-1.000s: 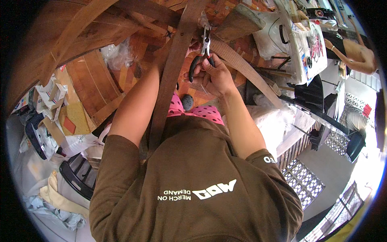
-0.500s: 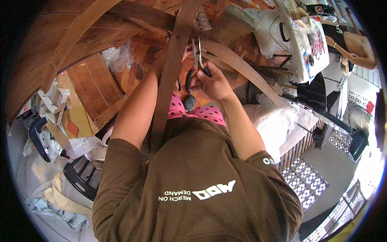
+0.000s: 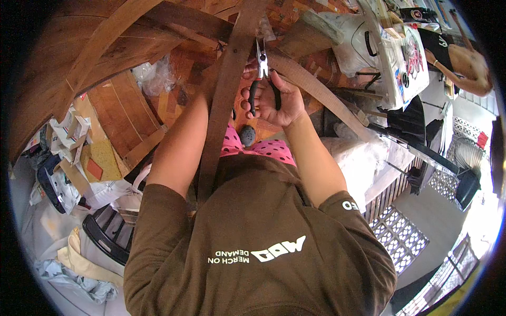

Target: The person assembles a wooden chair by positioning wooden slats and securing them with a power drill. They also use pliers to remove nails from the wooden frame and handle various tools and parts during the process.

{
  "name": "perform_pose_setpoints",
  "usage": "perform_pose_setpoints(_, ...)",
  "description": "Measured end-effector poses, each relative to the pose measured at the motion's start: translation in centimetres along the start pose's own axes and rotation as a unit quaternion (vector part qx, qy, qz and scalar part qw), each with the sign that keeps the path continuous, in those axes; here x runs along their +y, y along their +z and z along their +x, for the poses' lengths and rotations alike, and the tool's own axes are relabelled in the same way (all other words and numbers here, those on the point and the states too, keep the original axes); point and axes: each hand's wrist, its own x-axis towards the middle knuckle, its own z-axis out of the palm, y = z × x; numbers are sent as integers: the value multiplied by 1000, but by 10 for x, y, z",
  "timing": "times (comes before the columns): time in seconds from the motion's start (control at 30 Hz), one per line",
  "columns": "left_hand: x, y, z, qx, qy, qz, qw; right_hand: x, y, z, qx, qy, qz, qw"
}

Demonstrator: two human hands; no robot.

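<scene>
My right hand point(image 3: 287, 102) is wrapped round the black handles of a pair of long-nose pliers point(image 3: 262, 62), palm turned upward. The pliers' metal jaws point away from me, close together, beside a dark wooden slat point(image 3: 224, 100). Whether anything sits between the jaw tips is too small to tell. My left arm reaches up behind this slat. Only a few fingertips of my left hand point(image 3: 249, 68) show at its right edge, close to the jaws; the rest is hidden. A curved wooden piece point(image 3: 316, 89) runs off to the right.
A large wooden panel point(image 3: 58, 68) fills the upper left. Clear plastic bags point(image 3: 154, 76) lie on the parquet floor point(image 3: 195, 66). At the upper right stands a white table point(image 3: 419, 79) with things on it, and a person point(image 3: 469, 68) is beside it. A black-edged crate point(image 3: 105, 237) is at left.
My right hand has turned palm up. The pliers have shifted slightly away from me, and their jaws, spread before, have come together. My left hand stays mostly behind the slat.
</scene>
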Motion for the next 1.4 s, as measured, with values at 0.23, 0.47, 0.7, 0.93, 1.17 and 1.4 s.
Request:
perform_pose_setpoints(0.23, 2, -3, -4, 6, 9, 1, 1000, -12, 69, -16, 59, 18, -8, 998)
perform_pose_setpoints(0.47, 16, -6, -6, 6, 19, 13, 1000, -4, 91, -38, 91, -43, -93, 991)
perform_pose_setpoints(0.7, 19, -3, 6, 1, 23, 20, 1000, 27, 41, -68, 74, -17, -82, 994)
perform_pose_setpoints(0.93, 5, -37, -8, 85, -20, 113, 990, 26, 48, -80, 67, -51, -157, 984)
perform_pose_setpoints(1.17, 10, -106, -111, 294, 20, 343, 892, 25, 28, -77, 48, -32, -156, 986)
perform_pose_setpoints(1.4, 56, -38, -237, 211, 139, -113, 961, 39, 49, -43, 29, 79, -268, 960)
